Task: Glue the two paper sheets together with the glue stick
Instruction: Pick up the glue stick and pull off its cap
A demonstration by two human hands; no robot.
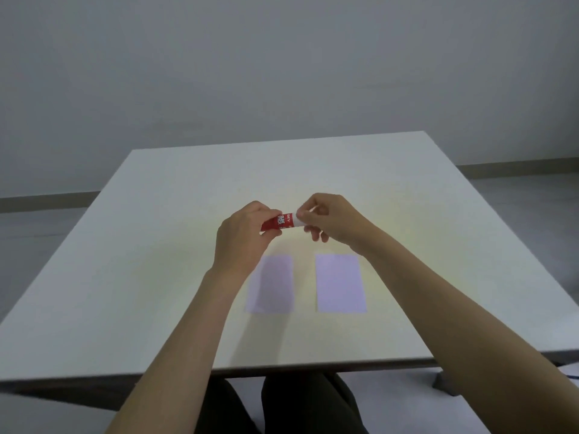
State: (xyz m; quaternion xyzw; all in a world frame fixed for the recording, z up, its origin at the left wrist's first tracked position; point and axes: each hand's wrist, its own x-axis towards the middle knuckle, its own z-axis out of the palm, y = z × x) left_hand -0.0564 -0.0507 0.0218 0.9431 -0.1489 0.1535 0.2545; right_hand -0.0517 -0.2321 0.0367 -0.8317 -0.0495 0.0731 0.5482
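A pale grey wall (282, 64) fills the back of the room, and a strip of grey floor (37, 227) runs along its foot on either side. In front of it stands a wide white desk (125, 292), square-cornered, with one grey leg (445, 383) showing under its near right edge. The person sits at the near side, dark-trousered knees (297, 402) tucked under the desk's edge, both bare forearms reaching out over the top.

Two pale lilac paper sheets lie flat on the desk, side by side with a gap of bare desk between them, not touching. The left sheet (275, 286) is partly covered by the left wrist and lies in its shadow; the right sheet (341, 283) lies fully in view, just inside the right forearm.

Above the desk, beyond the far edges of the sheets, the two hands meet. The left hand (241, 236) is clenched around the red body of the glue stick (280, 222), which lies roughly level, pointing right, with its white lettering facing up. The right hand (329, 219) pinches the white end of the stick between thumb and forefinger, the other fingers curled loosely below. Whether that white end is a cap on or coming off I cannot tell from here. The stick is held clear of the desk and of both sheets.
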